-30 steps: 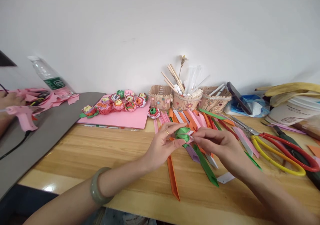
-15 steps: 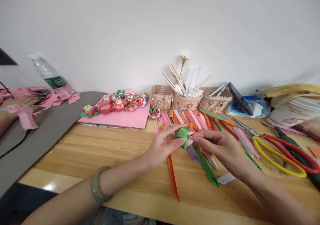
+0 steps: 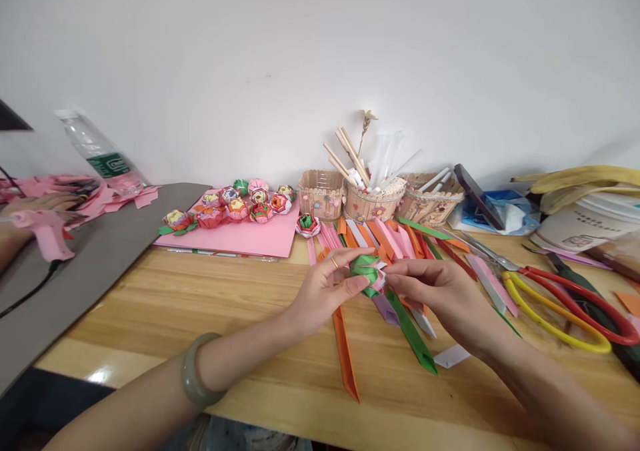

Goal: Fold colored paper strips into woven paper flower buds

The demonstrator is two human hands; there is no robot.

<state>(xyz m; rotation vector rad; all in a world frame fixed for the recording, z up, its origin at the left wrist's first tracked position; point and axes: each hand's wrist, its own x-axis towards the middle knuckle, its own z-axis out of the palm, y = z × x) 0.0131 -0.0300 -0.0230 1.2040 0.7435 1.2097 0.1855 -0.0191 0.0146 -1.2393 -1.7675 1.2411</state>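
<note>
A small green and pink folded-paper flower (image 3: 366, 273) is held above the table at the centre. My left hand (image 3: 327, 291) grips its left side between thumb and fingers. On the flower's right, my right hand (image 3: 435, 291) pinches its pink edge with thumb and fingertips. Folded paper strips in orange, pink, white and green lie beneath and behind both hands. An orange strip (image 3: 345, 354) and a green strip (image 3: 413, 334) point toward the table's front edge. Another paper flower (image 3: 307, 225) sits just left of the strips.
Several paper flowers rest on pink sheets (image 3: 250, 237) at the back left. Three wooden baskets (image 3: 373, 204) stand against the wall. Scissors (image 3: 560, 304) lie at the right. At far left, another person's hand (image 3: 45, 202) is near a pink glue gun (image 3: 45, 234).
The green and pink flower is turned slightly between my fingers. Both hands stay in nearly the same place.
</note>
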